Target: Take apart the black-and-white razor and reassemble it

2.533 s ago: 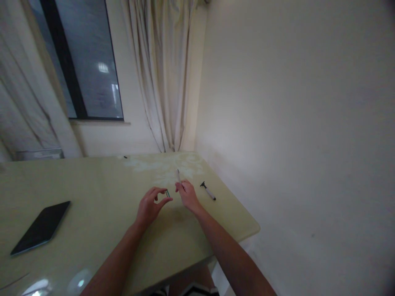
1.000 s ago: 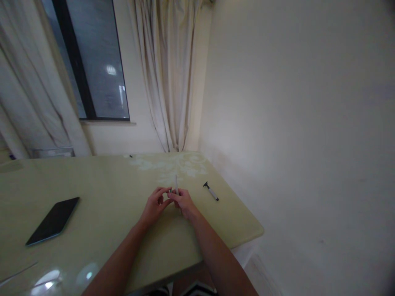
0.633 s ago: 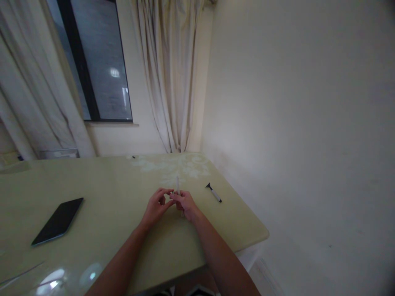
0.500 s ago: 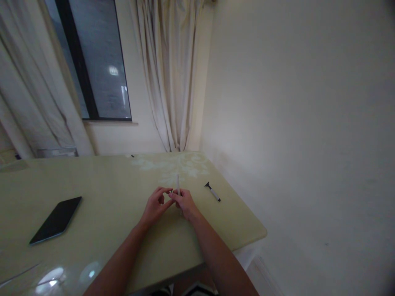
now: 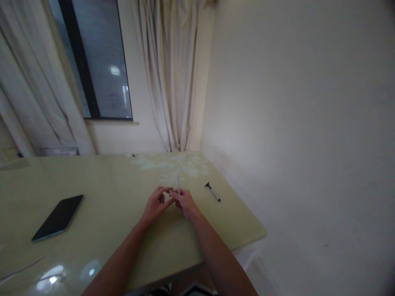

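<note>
Both my hands meet above the pale green table (image 5: 101, 193). My right hand (image 5: 184, 202) is closed around a thin white stick-like handle (image 5: 178, 183) that points up and away. My left hand (image 5: 155, 205) is pinched, its fingertips touching the right hand's fingers at the base of the handle. What the left fingers pinch is too small to make out. A razor with a white handle and dark head (image 5: 212, 191) lies on the table a short way right of my hands.
A dark phone (image 5: 57, 216) lies flat at the left of the table. The table's right edge and rounded corner (image 5: 259, 234) are close to the wall. A window (image 5: 95, 61) and curtains (image 5: 171, 74) stand behind. A small dark bit (image 5: 133, 155) lies at the far edge.
My hands were apart, the left pinching a small greenish piece and the right holding the handle. They have come together and now stay joined, almost still.
</note>
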Available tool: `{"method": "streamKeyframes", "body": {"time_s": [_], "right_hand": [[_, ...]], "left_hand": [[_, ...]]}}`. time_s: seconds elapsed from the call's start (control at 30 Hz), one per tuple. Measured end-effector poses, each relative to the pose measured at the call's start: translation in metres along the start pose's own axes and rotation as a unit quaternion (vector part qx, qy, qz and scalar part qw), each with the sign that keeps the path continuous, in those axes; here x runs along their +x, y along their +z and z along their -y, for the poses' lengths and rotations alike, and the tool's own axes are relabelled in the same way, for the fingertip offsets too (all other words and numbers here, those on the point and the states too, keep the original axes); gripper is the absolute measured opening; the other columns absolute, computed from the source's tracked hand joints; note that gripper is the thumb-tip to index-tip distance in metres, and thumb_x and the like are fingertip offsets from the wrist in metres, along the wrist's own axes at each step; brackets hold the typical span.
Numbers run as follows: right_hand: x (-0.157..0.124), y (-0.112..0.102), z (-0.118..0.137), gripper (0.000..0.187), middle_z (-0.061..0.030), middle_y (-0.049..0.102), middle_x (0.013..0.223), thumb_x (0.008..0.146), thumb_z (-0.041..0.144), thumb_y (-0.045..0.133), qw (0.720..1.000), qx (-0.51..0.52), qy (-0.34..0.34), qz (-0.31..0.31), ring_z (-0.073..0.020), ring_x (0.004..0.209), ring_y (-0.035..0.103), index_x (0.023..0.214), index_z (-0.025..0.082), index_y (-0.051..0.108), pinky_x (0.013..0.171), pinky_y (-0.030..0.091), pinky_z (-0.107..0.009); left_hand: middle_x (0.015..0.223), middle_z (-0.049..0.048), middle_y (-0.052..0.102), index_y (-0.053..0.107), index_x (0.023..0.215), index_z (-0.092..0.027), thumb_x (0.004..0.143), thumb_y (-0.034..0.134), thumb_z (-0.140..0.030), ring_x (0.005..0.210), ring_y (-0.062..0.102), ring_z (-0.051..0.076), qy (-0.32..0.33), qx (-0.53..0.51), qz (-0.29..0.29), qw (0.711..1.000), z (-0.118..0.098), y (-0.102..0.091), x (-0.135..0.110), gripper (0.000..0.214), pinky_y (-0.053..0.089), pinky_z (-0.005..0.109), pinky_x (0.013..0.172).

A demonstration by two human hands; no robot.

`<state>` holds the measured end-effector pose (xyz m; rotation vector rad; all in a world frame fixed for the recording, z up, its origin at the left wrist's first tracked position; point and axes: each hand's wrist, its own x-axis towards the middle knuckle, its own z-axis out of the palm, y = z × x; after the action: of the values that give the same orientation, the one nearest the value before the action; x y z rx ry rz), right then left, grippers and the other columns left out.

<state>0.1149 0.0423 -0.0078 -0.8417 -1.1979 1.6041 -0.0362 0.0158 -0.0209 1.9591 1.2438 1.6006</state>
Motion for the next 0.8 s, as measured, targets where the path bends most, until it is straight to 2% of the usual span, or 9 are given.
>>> {"method": "streamKeyframes", "body": {"time_s": [0.13,0.23,0.47,0.53,0.6,0.7,0.8], "right_hand": [[0.000,0.000,0.002,0.031,0.0081,0.045,0.053,0.061,0.039,0.083,0.999,0.028,0.015,0.013,-0.0052,0.044,0.029,0.071,0.016,0.064,0.046,0.014,-0.025],[0.000,-0.001,0.002,0.033,0.0070,0.048,0.054,0.058,0.039,0.084,0.998,0.047,0.034,0.021,-0.0054,0.045,0.032,0.073,0.016,0.066,0.046,0.015,-0.024],[-0.001,-0.001,0.003,0.038,0.0071,0.047,0.054,0.059,0.045,0.085,0.996,0.060,0.052,0.032,-0.0047,0.045,0.025,0.073,0.016,0.065,0.046,0.014,-0.024],[0.000,-0.001,0.003,0.040,0.0074,0.045,0.054,0.063,0.050,0.084,0.997,0.052,0.049,0.035,-0.0055,0.045,0.024,0.075,0.016,0.066,0.046,0.014,-0.024],[0.002,-0.002,0.002,0.045,0.0063,0.044,0.056,0.074,0.061,0.074,0.999,0.033,0.023,0.028,-0.0069,0.046,0.024,0.079,0.016,0.069,0.046,0.015,-0.024],[0.003,-0.005,0.001,0.053,0.0020,0.050,0.063,0.091,0.065,0.054,0.994,-0.073,-0.084,-0.016,-0.0102,0.052,0.035,0.085,0.017,0.074,0.050,0.025,-0.024],[0.002,-0.009,0.002,0.041,-0.0021,0.060,0.075,0.097,0.053,0.054,0.949,-0.229,-0.208,-0.054,-0.0151,0.070,0.052,0.092,0.019,0.076,0.065,0.038,-0.025]], "left_hand": [[0.091,-0.0002,0.064,0.072,0.117,-0.023,0.082,0.078,-0.041,0.057,0.047,0.008,-0.018,-0.036,0.016,0.999,-0.001,0.000,0.001,0.040,0.040,0.021,0.052],[0.081,-0.0024,0.062,0.072,0.117,-0.022,0.080,0.079,-0.041,0.057,0.046,0.009,-0.038,-0.057,0.017,0.998,-0.003,-0.001,0.002,0.042,0.039,0.021,0.053],[0.060,-0.0079,0.048,0.072,0.117,-0.017,0.077,0.080,-0.047,0.054,0.042,0.010,-0.112,-0.098,0.031,0.988,-0.010,0.001,0.003,0.050,0.033,0.022,0.052],[0.058,-0.0084,0.047,0.072,0.115,-0.017,0.075,0.080,-0.051,0.053,0.042,0.010,-0.127,-0.110,0.029,0.985,-0.012,0.002,0.003,0.053,0.032,0.022,0.052],[0.059,-0.0081,0.048,0.072,0.114,-0.017,0.074,0.080,-0.054,0.054,0.043,0.011,-0.137,-0.117,0.013,0.984,-0.013,0.000,0.005,0.055,0.032,0.023,0.053],[0.062,-0.0071,0.050,0.071,0.117,-0.017,0.076,0.079,-0.056,0.055,0.044,0.011,-0.154,-0.121,-0.035,0.980,-0.014,-0.008,0.007,0.058,0.032,0.023,0.053],[0.064,-0.0067,0.051,0.070,0.119,-0.016,0.076,0.079,-0.055,0.055,0.042,0.010,-0.165,-0.122,-0.058,0.977,-0.015,-0.016,0.009,0.059,0.030,0.023,0.052]]}}
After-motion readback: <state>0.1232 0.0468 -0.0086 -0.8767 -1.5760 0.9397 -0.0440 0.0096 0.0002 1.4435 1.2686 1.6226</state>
